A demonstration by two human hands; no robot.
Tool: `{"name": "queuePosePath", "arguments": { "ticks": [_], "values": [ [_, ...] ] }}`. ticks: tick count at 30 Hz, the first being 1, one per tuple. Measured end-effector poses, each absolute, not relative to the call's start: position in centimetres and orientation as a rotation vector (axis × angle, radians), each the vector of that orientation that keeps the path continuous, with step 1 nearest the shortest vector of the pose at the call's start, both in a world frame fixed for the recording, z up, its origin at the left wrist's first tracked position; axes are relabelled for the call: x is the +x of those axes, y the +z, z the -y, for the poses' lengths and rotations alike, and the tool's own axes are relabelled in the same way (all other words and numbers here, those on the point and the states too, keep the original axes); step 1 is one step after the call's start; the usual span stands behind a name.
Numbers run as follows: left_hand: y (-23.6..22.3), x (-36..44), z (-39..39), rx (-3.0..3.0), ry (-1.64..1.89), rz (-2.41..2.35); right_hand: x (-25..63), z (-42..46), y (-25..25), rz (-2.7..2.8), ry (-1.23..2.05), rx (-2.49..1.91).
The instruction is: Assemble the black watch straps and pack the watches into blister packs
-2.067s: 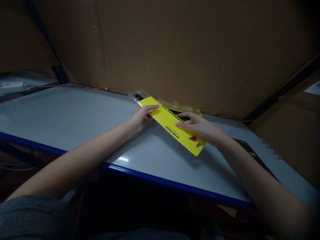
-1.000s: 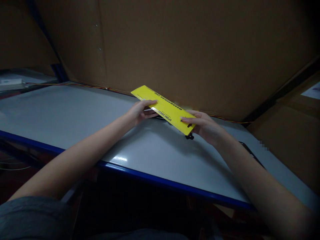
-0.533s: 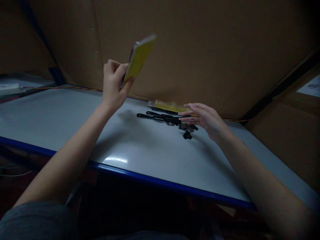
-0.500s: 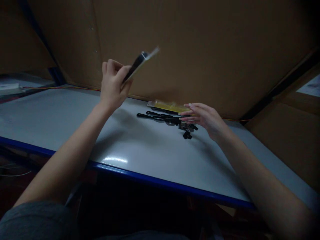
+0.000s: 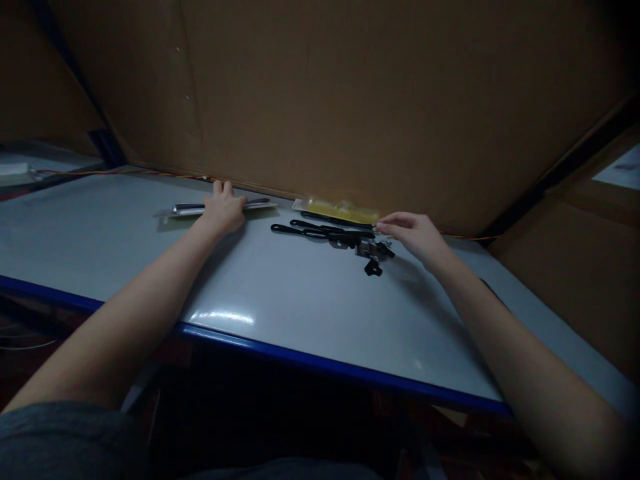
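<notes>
My left hand is closed over a thin blister package with a long black item in it, lying on the table's left part. The hand covers its middle. At the right end of a yellow package with clear plastic, the thumb and fingers of my right hand are pinched together; the exact grip is hard to see. A long black handle lies along that package's front edge. Before it lie black-handled tools resembling can openers, with metal heads and black star-shaped knobs.
The grey-white table has a blue front edge. A tall brown board closes off the back. Thin red and yellow wires run along its foot. A white object is at the far left.
My left hand has come down and set the raised package onto the table at the left. My right hand's fingers, spread before, have closed at the yellow package's end.
</notes>
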State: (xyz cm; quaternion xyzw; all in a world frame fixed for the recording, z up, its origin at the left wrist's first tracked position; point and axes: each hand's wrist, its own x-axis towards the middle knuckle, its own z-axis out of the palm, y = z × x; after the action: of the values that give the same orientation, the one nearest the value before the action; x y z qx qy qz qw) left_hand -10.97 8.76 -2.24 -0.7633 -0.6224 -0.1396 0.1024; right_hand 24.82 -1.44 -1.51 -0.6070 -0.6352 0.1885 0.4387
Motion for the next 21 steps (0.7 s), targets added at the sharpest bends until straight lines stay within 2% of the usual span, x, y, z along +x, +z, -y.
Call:
{"name": "queuePosePath", "arguments": {
  "ticks": [4, 9, 12, 16, 21],
  "values": [
    [-2.5, -10.9, -9.8, -2.292, -0.331, 1.87, 26.2, 0.7, -2.2, 1.732, 0.374, -1.655],
    [-1.8, -10.0, -9.0, -2.271, -0.451, 1.87, 27.0, 0.1, -2.9, 1.926, 0.214, -1.745],
    [-1.2, -8.1, -7.4, -2.426, -0.571, 1.605, 26.2, 0.0, -3.6, 2.03, 0.088, -1.666],
    [-1.4, -5.4, -6.0, -2.802, -0.459, 1.265, 24.4, -0.1, -4.8, 2.124, -0.14, -1.602],
    [-2.1, -4.6, -6.1, -2.907, -0.428, 1.264, 23.1, -0.3, -5.7, 2.135, -0.242, -1.623]
  ]
}}
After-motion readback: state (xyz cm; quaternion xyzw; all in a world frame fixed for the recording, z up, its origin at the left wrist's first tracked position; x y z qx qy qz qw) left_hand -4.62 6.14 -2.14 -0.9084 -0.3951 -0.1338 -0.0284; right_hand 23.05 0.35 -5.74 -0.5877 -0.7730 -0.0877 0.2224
